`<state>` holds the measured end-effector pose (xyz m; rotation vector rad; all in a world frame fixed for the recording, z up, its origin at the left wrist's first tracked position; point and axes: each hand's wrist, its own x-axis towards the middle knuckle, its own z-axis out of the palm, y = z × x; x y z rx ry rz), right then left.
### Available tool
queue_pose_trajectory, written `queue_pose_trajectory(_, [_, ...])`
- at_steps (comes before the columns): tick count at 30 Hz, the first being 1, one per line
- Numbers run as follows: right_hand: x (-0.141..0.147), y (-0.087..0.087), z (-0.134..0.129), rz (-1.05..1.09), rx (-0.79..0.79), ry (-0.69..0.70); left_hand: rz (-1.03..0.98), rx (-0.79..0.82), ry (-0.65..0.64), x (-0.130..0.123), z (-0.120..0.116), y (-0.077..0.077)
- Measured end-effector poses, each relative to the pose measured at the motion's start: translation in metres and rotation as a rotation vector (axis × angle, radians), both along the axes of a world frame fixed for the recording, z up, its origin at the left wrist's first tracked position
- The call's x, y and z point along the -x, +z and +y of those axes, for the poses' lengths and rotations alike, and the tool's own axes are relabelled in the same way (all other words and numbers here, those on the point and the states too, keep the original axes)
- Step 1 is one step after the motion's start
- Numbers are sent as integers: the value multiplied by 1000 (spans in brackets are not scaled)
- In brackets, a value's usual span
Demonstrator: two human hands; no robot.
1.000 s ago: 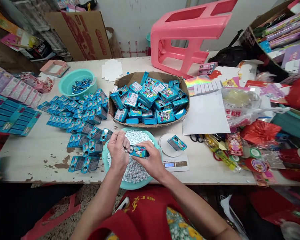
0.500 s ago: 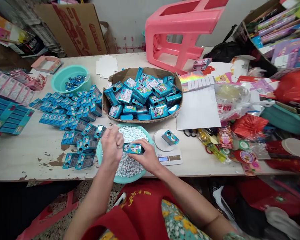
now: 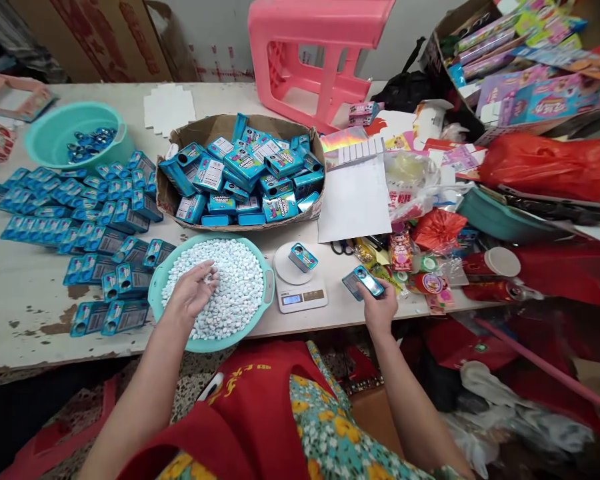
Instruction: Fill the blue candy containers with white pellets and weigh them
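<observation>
My left hand (image 3: 195, 291) is over a turquoise basin (image 3: 155, 297) full of small white candies (image 3: 230, 287). Its fingers are loosely curled and apart, touching or just above the candies. To the right, past the scale, my right hand (image 3: 381, 308) grips a blue candy tin (image 3: 363, 283) above the table edge. Another small blue tin (image 3: 303, 257) sits on the round plate of a white digital scale (image 3: 310, 300) between my hands. The scale's display is lit, its figures too small to read.
Behind the basin stands a cardboard box (image 3: 165, 197) heaped with blue tins. Rows of tins (image 3: 80, 213) cover the left side, near a turquoise bowl (image 3: 45, 143) of shiny blue pieces. A pink stool (image 3: 325, 40) lies at the back. Scissors (image 3: 341, 248) and packaging crowd the right.
My right hand has moved from over the basin out to the right with a tin. My left hand has gone from a fist to loosely opened fingers, lower over the candies. The view has shifted right.
</observation>
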<state>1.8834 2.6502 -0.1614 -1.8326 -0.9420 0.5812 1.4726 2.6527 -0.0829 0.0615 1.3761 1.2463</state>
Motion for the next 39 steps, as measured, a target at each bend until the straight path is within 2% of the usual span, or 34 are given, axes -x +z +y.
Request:
queue_pose_trajectory(2, [-6, -25, 1, -11, 9, -18, 42, -30, -92, 1, 2, 1])
queue_pose_trajectory(4, [-8, -35, -1, -24, 15, -13, 130, -33, -127, 2, 2, -1])
queue_pose_trajectory(6, [-8, -33, -6, -86, -12, 6, 240, 7, -160, 1, 1, -6])
queue_pose_trajectory(8, [-1, -22, -8, -234, -98, 60, 345, 43, -238, -1, -1, -12])
queue_pose_trajectory(10, [13, -9, -5, -394, -209, 170, 471, 45, -324, -4, -3, -18])
queue_pose_trajectory(12, [37, -1, 4, -447, -281, 323, 704, 39, -377, -5, -4, -21])
queue_pose_trajectory(14, [64, 0, 17, -399, -287, 452, 1036, 24, -423, -5, -3, -25])
queue_pose_trajectory(17, [96, -10, 38, -231, -165, 541, 1423, -10, -548, -7, -3, -31])
queue_pose_trajectory(20, [107, -14, 53, -121, -80, 573, 1522, -13, -622, -10, -8, -35])
queue_pose_trajectory(22, [105, -3, 56, -113, -104, 591, 1534, -48, -545, -15, -13, -34])
queue_pose_trajectory(24, [104, 23, 54, -105, -149, 633, 1455, -112, -405, -22, -16, -26])
queue_pose_trajectory(25, [105, 40, 52, -99, -177, 665, 1351, -142, -335, -26, -17, -20])
queue_pose_trajectory(27, [117, 77, 46, -89, -233, 736, 1007, -195, -208, -36, -15, -4])
queue_pose_trajectory(29, [138, 110, 41, -100, -276, 822, 565, -249, -97, -45, -8, 14])
queue_pose_trajectory(31, [166, 130, 37, -168, -293, 939, 174, -293, -11, -49, 2, 26])
queue_pose_trajectory(33, [196, 137, 35, -266, -283, 1056, -72, -291, 58, -46, 11, 31])
queue_pose_trajectory(35, [222, 134, 33, -356, -262, 1123, -222, -271, 109, -36, 16, 28])
queue_pose_trajectory(39, [256, 127, 25, -480, -249, 1091, -377, -304, 221, -9, 13, 13])
